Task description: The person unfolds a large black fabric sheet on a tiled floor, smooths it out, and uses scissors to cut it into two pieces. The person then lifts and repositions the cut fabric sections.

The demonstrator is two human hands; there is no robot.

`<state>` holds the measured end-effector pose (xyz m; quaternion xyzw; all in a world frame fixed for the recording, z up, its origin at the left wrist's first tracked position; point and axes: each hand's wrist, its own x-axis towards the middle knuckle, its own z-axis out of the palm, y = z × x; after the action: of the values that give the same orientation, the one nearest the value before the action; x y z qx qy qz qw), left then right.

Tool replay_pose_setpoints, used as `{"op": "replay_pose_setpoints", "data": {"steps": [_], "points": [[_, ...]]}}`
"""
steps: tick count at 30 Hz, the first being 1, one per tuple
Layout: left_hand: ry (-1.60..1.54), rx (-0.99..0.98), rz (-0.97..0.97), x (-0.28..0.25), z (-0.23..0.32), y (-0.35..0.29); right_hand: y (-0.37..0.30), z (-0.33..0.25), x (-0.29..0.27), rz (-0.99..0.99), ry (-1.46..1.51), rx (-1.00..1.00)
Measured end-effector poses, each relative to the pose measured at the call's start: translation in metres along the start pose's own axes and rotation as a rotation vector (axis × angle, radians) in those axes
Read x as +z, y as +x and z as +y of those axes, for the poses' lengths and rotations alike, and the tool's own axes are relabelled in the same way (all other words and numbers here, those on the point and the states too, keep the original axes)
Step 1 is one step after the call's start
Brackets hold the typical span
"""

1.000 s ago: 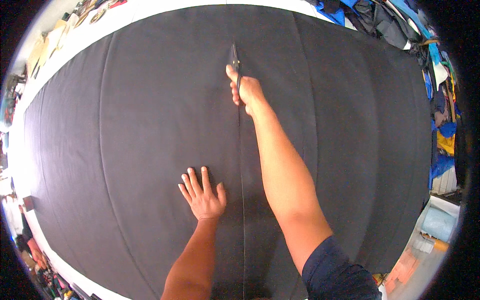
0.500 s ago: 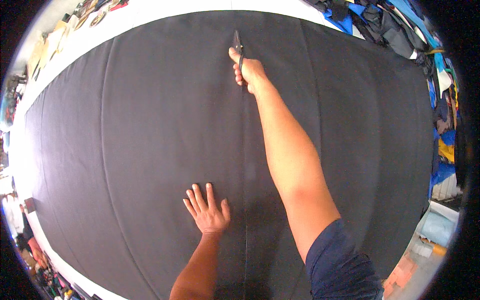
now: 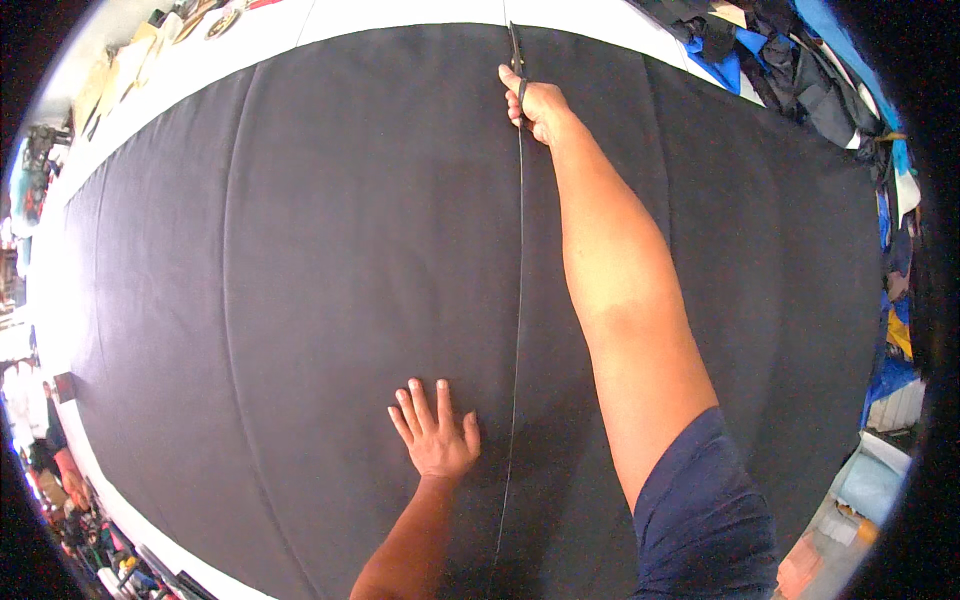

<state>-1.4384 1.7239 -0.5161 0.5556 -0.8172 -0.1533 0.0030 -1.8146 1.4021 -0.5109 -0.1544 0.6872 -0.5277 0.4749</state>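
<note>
A wide sheet of black fabric [image 3: 350, 250] lies spread over a white table [image 3: 400, 12]. At its far edge, my right hand [image 3: 540, 106] grips dark-handled scissors [image 3: 516, 52], the blades pointing away from me. The scissor tips reach the fabric's far border. Behind them a thin pale cut line [image 3: 519, 300] runs through the fabric toward me. My left hand [image 3: 441, 445] rests flat on the cloth, left of that line, fingers spread and holding nothing.
Black and blue fabric scraps [image 3: 790, 75] are heaped at the far right and down the right side. Flat tan pieces [image 3: 115, 70] lie at the far left. A small dark block [image 3: 64, 387] sits by the left edge. Mixed items crowd the lower left.
My right hand and the scissors have moved farther away, up to the fabric's far edge, and the pale cut line has grown longer. My left hand stays flat on the cloth.
</note>
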Motion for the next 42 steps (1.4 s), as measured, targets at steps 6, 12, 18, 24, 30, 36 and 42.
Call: {"op": "replay_pose_setpoints", "data": {"steps": [6, 12, 18, 24, 30, 36, 42], "points": [[-0.025, 0.033, 0.004, -0.001, 0.007, 0.001, -0.091, 0.026, -0.012, 0.029, 0.045, -0.304], [-0.018, 0.003, 0.026, -0.007, -0.003, 0.000, -0.420, 0.218, -0.083, 0.408, -0.083, -0.173], [0.013, 0.024, 0.122, 0.003, -0.004, -0.001, -0.700, 0.346, -0.138, 0.722, -0.809, 0.151], [0.036, 0.102, 0.246, 0.020, 0.003, -0.009, -0.719, 0.436, -0.134, 0.955, -1.124, -0.128], [-0.322, 0.055, 0.222, 0.015, -0.027, 0.004, -0.712, 0.420, -0.130, 0.982, -0.977, -0.089], [-1.268, 0.334, -0.001, -0.126, 0.036, -0.190, -0.725, 0.418, -0.138, 1.041, -1.011, -0.135], [-2.153, 0.571, -1.035, -0.323, 0.064, -0.503, -0.776, 0.394, -0.151, 0.854, -0.700, -0.121]]}}
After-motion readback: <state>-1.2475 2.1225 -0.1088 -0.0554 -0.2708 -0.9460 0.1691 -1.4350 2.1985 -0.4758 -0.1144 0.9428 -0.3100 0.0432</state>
